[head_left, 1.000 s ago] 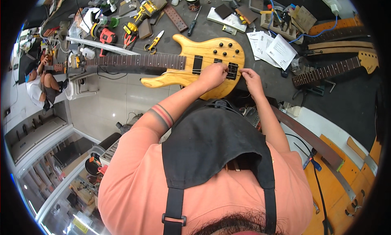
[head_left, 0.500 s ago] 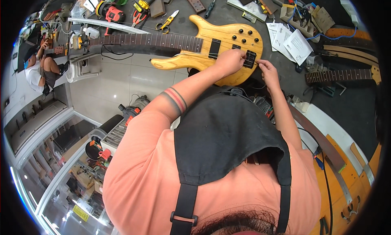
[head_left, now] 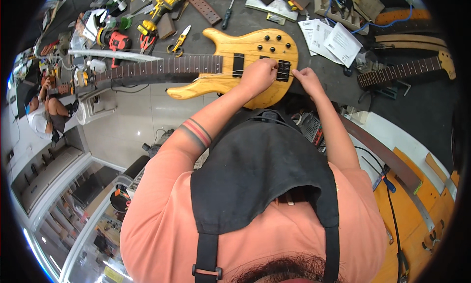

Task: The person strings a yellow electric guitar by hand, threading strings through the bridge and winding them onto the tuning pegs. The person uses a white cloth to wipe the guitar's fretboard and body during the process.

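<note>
A bass guitar (head_left: 216,90) with a pale wood-grain body, black knobs and a dark fretted neck lies across the bench. My left hand (head_left: 259,78) rests over the body, fingers curled together at the inner edge of the black bridge (head_left: 283,71); what they grip is hidden. Beyond the bridge's outer end, my right hand (head_left: 309,82) pinches what looks like the thin end of a string between thumb and finger. A loose string runs over the body near the neck joint, toward my left hand.
Behind the bass lie scissors (head_left: 179,40), red-handled pliers (head_left: 146,41), a yellow drill (head_left: 164,3) and a screwdriver (head_left: 228,13). White papers (head_left: 342,43) and a separate guitar neck (head_left: 400,73) lie to the right. Far left, another person (head_left: 41,109) sits holding a guitar.
The view has shifted, so the bass and bench appear farther left and slightly lower. Both hands stay at the bridge, the right still pinching close to its outer end.
</note>
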The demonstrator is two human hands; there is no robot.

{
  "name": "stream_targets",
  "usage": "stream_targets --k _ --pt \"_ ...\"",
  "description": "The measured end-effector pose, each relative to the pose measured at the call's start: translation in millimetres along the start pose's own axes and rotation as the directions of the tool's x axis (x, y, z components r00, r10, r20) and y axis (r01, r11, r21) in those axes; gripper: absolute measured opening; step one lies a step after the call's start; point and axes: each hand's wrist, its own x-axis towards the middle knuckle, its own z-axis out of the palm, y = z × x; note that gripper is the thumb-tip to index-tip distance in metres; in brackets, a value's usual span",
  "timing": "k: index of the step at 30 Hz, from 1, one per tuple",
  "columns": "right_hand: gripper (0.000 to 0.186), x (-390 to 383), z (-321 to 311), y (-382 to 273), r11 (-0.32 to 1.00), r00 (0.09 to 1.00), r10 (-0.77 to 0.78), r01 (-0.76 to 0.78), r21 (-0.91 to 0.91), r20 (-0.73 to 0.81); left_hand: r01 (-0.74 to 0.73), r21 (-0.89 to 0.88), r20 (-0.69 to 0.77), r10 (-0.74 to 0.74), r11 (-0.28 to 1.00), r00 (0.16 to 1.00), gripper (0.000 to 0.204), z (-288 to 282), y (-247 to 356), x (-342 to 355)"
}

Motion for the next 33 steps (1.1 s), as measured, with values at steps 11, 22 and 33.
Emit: stream_targets --k 11,22,33 --pt "0.033 6.7 20.8 24.8 0.961 0.999 0.035 -0.029 0.277 -0.017 -0.166 0.228 -0.007 0.172 0.960 0.985 0.011 16.4 -4.0 18.7" --pt "0.029 -5.9 25.1 24.9 0.964 0.995 -0.036 0.060 0.259 -0.096 -0.188 0.187 0.020 0.188 0.964 0.982 0.011 24.4 4.7 26.6" --pt "0.024 -5.1 15.8 24.3 0.968 0.990 -0.071 0.097 0.232 -0.122 -0.410 0.656 0.301 0.279 0.633 0.912 0.013 37.3 33.6 48.9"
